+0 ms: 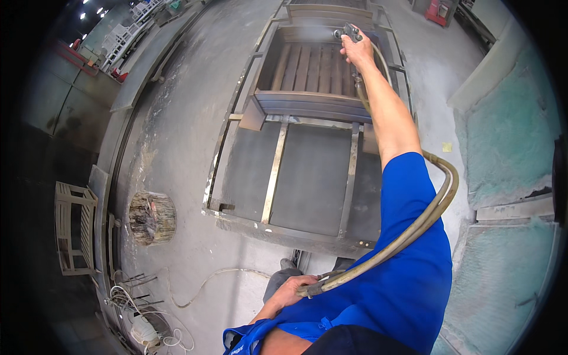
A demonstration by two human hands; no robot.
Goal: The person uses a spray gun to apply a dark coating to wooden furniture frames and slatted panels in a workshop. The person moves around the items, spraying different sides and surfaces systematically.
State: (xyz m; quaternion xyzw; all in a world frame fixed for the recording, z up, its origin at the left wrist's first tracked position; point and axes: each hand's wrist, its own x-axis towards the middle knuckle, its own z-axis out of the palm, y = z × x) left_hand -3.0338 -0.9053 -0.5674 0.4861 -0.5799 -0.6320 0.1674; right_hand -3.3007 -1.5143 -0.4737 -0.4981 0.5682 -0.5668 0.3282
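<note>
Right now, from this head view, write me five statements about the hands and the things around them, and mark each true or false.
1. The right hand holds a spray gun. True.
2. The left hand is empty. False: it holds the hoses near the waist.
3. The slatted brown furniture piece rests on a metal frame. True.
4. The brown cylindrical object stands to the right of the frame. False: it stands to the left.
5. The right arm's sleeve is red. False: it is blue.
</note>
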